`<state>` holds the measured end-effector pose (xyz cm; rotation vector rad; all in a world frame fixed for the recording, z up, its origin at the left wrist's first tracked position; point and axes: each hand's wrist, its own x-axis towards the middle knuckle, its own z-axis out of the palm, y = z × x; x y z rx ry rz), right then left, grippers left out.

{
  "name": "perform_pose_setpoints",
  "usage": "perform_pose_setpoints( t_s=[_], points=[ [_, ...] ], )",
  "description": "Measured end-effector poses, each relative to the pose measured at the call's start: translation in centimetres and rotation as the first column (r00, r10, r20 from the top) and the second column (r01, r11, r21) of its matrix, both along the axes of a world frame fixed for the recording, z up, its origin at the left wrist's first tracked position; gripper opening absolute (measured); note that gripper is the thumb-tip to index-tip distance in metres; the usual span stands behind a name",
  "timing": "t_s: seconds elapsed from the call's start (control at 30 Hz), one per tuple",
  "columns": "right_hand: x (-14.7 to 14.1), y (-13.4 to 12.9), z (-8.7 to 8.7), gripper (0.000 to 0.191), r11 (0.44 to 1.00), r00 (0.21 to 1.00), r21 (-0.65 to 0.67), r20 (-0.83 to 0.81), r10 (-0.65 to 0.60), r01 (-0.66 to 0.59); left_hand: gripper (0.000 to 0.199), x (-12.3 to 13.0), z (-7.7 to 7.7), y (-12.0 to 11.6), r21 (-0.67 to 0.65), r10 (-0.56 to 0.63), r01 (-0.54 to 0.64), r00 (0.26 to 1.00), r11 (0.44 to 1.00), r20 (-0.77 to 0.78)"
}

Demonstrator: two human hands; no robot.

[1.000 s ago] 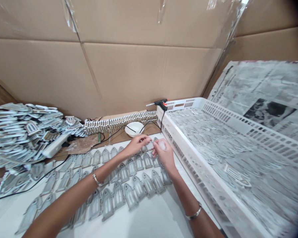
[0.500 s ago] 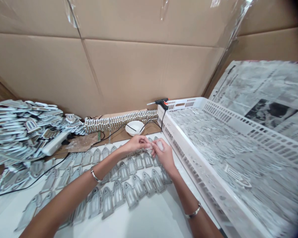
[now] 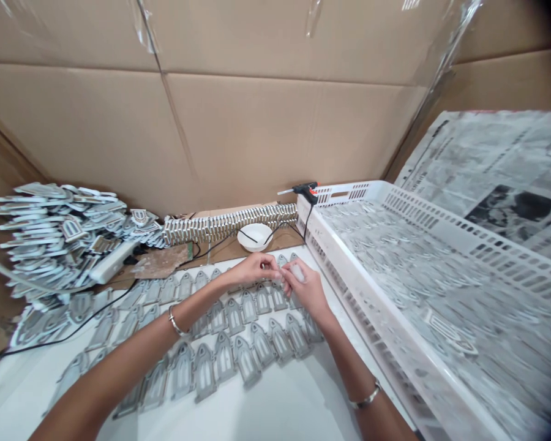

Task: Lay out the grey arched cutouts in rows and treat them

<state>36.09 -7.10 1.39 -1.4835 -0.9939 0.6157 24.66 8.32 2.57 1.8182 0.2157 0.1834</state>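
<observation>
Over the rows of grey arch-shaped pieces [image 3: 247, 361], my left hand [image 3: 256, 268] and my right hand [image 3: 305, 286] meet fingertip to fingertip. My left thumb and forefinger are pinched together; whatever sits between them is too small to make out. A whitish, translucent wad [image 3: 297, 272] shows in my curled right hand, its kind unclear. Just beyond the hands is a white bowl [image 3: 254, 237] with thin black lengths across it. Flat pointed pieces with holes near their tips lie overlapping on the white tabletop [image 3: 284, 404], partly covered by my left forearm.
To the right stands a white plastic crate [image 3: 349, 275] filled with similar pieces. A black glue gun [image 3: 307, 192] rests on its corner, its cord hanging down. A tall heap of white-edged pieces [image 3: 59, 239] and a white power strip [image 3: 114, 261] are at left. Cardboard walls [image 3: 257, 135] enclose the back.
The whole view has shifted slightly, so the scene sits a little further right. My hands stay together at the fingertips, with only small finger movement.
</observation>
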Motion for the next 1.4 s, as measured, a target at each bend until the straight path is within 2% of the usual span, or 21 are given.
perform_pose_setpoints(
  t_s=[0.2, 0.33, 0.47, 0.57, 0.67, 0.8, 0.97, 1.2, 1.4],
  points=[
    [-0.1, 0.1, -0.2, 0.018, 0.999, 1.000, 0.033, -0.031, -0.002, 0.003, 0.040, -0.3, -0.6, 0.2, -0.111, 0.068, -0.067, 0.998, 0.992, 0.009],
    [0.1, 0.1, -0.4, 0.018, 0.998, 0.999, 0.060, -0.027, -0.035, 0.037, 0.045, -0.4, -1.1, 0.7, -0.166, 0.165, -0.160, 0.986, 0.973, 0.019],
    [0.9, 0.0, 0.0, 0.019, 0.983, 0.987, 0.090, -0.020, -0.158, 0.159, 0.051, 0.1, -1.7, 1.2, -0.166, 0.225, -0.223, 0.974, 0.961, -0.006],
    [1.9, -0.1, 0.3, 0.021, 0.954, 0.962, 0.123, -0.057, -0.268, 0.273, 0.048, 1.1, -2.5, 1.2, -0.132, 0.252, -0.249, 0.968, 0.960, 0.004],
    [2.6, -0.1, 0.5, 0.024, 0.930, 0.939, 0.151, -0.126, -0.319, 0.336, 0.043, 2.4, -3.4, 0.9, -0.104, 0.263, -0.261, 0.965, 0.960, 0.010],
    [3.0, 0.1, 0.3, 0.024, 0.920, 0.928, 0.164, -0.179, -0.327, 0.356, 0.029, 4.1, -4.5, 0.8, -0.016, 0.288, -0.287, 0.957, 0.958, 0.024],
    [3.0, 0.2, 0.2, 0.025, 0.926, 0.932, 0.177, -0.212, -0.295, 0.334, 0.019, 5.4, -5.0, 1.0, 0.143, 0.333, -0.340, 0.940, 0.929, 0.068],
    [2.8, -0.1, 1.0, 0.024, 0.934, 0.935, 0.163, -0.218, -0.281, 0.319, 0.011, 5.3, -4.5, 0.5, 0.348, 0.334, -0.335, 0.940, 0.876, 0.064],
    [2.8, -0.1, 1.1, 0.025, 0.934, 0.929, 0.149, -0.236, -0.284, 0.323, 0.008, 5.2, -4.2, 0.4, 0.469, 0.319, -0.312, 0.945, 0.826, 0.067]
  ],
)
